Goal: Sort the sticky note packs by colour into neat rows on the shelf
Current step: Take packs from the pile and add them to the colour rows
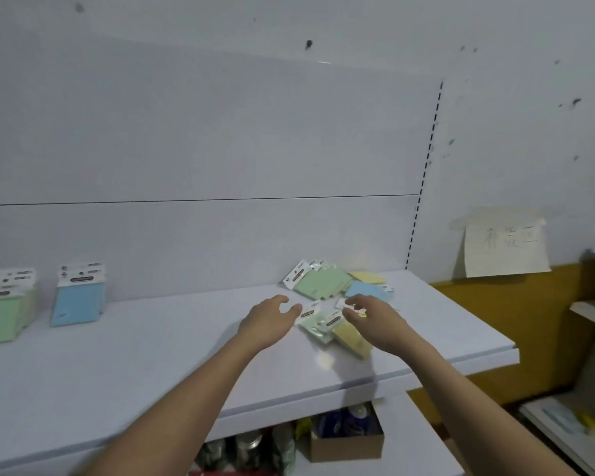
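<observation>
A loose heap of sticky note packs lies at the right of the white shelf [152,365]: green packs [322,283], a yellow pack [371,277], a blue pack [364,290], and nearer me a pale green pack [318,326] and a yellow pack [351,338]. My left hand [268,321] hovers open just left of the near packs. My right hand [371,319] reaches over them with fingers curled; whether it grips a pack is unclear. At the far left, green packs [0,314] and blue packs [78,300] stand upright against the back panel.
A paper note [505,249] is taped to the wall at the right. Below the shelf sit a cardboard box [346,444] and some bottles [255,448]. Another shelf unit [591,314] stands at the far right.
</observation>
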The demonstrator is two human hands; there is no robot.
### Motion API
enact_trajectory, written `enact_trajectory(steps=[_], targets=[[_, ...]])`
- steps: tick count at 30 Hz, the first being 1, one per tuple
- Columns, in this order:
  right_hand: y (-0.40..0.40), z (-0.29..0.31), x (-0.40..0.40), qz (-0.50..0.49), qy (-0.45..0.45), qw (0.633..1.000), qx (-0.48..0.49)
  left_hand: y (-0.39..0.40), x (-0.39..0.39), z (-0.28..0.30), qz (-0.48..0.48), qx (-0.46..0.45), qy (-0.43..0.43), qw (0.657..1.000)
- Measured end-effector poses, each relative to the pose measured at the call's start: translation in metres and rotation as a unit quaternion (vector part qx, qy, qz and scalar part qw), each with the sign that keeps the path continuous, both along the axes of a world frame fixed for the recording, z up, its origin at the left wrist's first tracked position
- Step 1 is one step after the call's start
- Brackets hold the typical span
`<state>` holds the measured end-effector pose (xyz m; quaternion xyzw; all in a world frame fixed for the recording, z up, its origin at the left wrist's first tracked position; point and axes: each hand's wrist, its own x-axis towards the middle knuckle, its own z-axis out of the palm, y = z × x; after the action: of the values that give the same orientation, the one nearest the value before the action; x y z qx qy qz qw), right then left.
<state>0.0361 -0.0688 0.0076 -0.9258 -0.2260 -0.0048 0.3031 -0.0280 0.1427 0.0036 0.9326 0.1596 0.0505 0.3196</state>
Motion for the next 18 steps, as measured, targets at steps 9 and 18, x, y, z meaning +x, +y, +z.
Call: enact_trajectory(steps=[9, 18], targets=[[0.019, -0.008, 0.122, 0.006, -0.025, 0.999, -0.023, 0.021, 0.122, -0.027, 0.087, -0.118, -0.020, 0.989], [0.050, -0.023, 0.201, 0.005, -0.047, 0.999, 0.028, 0.032, 0.188, -0.046, 0.129, 0.007, 0.027, 0.991]])
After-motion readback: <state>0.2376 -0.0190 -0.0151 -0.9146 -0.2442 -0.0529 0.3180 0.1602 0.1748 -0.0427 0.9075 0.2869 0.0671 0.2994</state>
